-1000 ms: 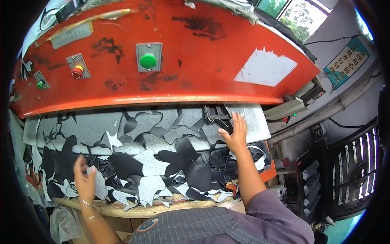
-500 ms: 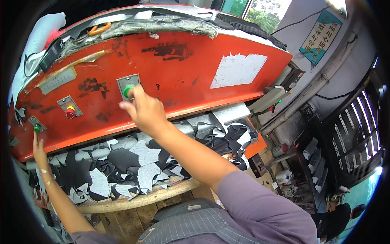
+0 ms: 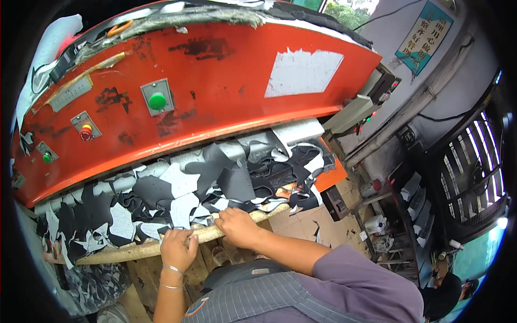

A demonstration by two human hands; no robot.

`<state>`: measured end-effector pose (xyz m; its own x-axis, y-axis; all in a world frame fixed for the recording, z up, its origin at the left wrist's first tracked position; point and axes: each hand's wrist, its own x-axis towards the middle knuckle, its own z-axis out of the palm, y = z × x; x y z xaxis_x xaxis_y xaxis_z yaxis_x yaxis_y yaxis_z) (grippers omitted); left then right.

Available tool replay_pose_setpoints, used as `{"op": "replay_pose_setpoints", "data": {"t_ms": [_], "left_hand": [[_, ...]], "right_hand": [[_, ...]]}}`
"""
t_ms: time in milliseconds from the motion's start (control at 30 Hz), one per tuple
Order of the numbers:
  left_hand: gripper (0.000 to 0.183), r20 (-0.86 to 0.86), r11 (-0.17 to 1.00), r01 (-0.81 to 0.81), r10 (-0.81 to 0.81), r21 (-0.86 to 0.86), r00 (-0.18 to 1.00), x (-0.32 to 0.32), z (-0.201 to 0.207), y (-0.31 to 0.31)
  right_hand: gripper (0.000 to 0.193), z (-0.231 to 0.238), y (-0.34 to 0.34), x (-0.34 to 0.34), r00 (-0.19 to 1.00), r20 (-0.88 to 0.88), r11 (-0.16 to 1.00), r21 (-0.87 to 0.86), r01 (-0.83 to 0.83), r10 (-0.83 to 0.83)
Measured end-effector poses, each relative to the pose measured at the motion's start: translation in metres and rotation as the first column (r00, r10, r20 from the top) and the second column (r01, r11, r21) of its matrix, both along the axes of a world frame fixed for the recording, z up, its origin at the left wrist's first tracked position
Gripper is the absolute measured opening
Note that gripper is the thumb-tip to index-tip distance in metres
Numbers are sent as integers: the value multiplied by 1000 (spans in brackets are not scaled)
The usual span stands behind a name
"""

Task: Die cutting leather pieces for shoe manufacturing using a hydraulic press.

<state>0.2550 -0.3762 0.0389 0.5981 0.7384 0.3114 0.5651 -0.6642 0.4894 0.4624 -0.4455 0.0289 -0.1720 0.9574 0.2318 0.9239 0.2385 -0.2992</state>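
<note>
My left hand is closed over the front edge of a thick tan board, fingers curled onto its top. Just to its right, my right hand grips the same edge. Black and white sheet scraps with irregular cut outlines cover the board in a loose heap, right up to my fingers. Beyond them rises the red front panel of a machine. On it are a large green button, a red and yellow button and a small green button, all apart from my hands.
A grey bar runs under the red panel behind the scraps. At lower left stands a bag with dark and light pieces. Shelving with dark trays is on the right. Another person shows at lower right.
Both hands have left the green buttons on the red panel and come down to the board's front edge. Some scraps near the middle and right of the heap lie differently.
</note>
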Motion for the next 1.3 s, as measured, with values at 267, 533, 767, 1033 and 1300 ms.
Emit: {"op": "replay_pose_setpoints", "data": {"t_ms": [267,533,767,1033,1300], "left_hand": [[19,-89,973,-6,-15,-229,996,-1,19,11],[24,169,762,189,-106,-619,980,53,41,73],[72,380,670,393,-175,-630,908,223,7,134],[102,508,723,524,-277,-449,816,290,-23,107],[43,117,577,307,-342,-757,932,238,5,57]], "right_hand": [[35,14,7,27,971,-70,931,-276,-239,228],[68,53,122,205,899,39,890,-124,438,-437],[59,26,139,267,965,-144,938,-301,170,-221],[50,33,57,258,845,-494,911,-412,-19,-206],[45,57,131,266,960,-272,962,-274,-8,-69]]}}
